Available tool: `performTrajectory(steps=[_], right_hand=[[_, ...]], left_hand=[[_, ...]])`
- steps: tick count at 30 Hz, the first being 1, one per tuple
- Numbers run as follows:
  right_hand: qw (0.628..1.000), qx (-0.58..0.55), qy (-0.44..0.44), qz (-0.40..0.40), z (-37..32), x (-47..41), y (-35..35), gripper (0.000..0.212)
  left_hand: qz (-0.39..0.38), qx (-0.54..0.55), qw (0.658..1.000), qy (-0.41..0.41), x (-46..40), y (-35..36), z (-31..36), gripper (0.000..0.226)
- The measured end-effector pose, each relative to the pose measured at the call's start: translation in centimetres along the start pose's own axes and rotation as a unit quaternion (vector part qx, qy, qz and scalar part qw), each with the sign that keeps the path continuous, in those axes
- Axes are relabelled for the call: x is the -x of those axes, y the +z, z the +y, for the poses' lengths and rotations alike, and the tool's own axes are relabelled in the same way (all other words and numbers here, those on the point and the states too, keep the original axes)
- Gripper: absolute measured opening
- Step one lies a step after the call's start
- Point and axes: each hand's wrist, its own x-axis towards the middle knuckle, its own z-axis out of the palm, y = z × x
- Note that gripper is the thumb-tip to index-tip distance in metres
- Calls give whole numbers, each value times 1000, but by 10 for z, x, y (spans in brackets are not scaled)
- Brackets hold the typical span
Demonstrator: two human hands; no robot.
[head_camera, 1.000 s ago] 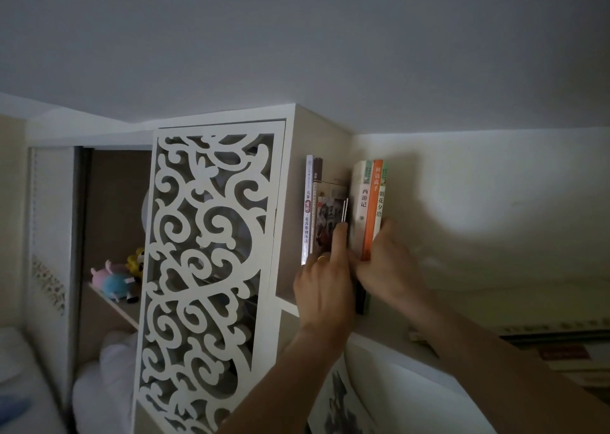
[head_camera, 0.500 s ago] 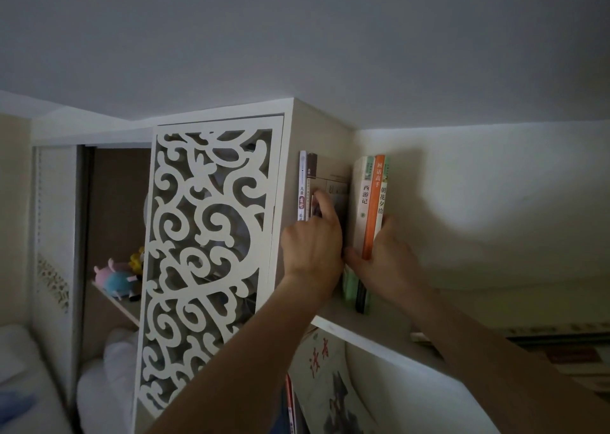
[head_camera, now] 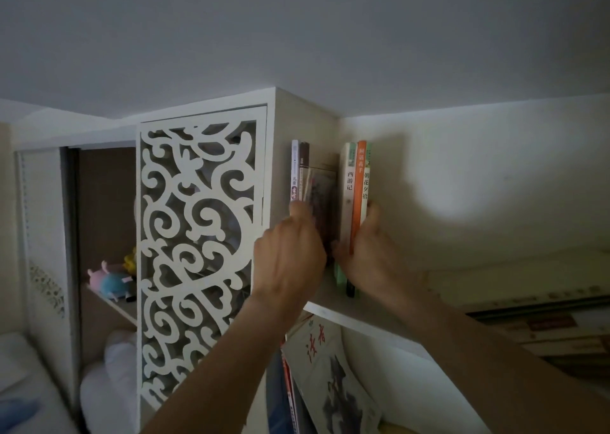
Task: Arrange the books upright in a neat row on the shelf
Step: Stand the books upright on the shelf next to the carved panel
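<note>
On the high shelf board (head_camera: 363,321) two groups of books stand with a gap between them. At the left a white-spined book (head_camera: 294,169) and a brown book (head_camera: 304,163) stand against the cabinet side. A picture-cover book (head_camera: 321,196) leans beside them. My left hand (head_camera: 290,255) holds this leaning book at its lower front edge, thumb raised against it. At the right a white book (head_camera: 349,182), an orange book (head_camera: 359,186) and a pale green book (head_camera: 366,182) stand upright together. My right hand (head_camera: 373,255) grips these three, thumb on the left and fingers on the right.
A white fretwork door panel (head_camera: 201,235) hangs left of the books. Behind it, plush toys (head_camera: 110,280) lie on an inner shelf. Below the board, several books (head_camera: 330,374) lean loosely. A ledge with flat printed items (head_camera: 544,328) runs along the right wall. The ceiling is close above.
My left hand has moved left from the middle of the gap toward the left group, taking the picture-cover book closer to it. My right hand has stayed on the three right books.
</note>
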Motion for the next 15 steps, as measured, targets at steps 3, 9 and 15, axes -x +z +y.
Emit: performTrajectory(steps=[3, 9, 15], right_hand=[[999, 42, -7, -17, -10, -10, 11, 84], [984, 116, 16, -134, -31, -36, 29, 107], [986, 118, -19, -117, -19, -35, 34, 111]], left_hand=[[94, 35, 993, 59, 14, -25, -15, 15], [143, 71, 986, 43, 22, -57, -39, 47], [276, 104, 956, 6, 62, -94, -54, 23]])
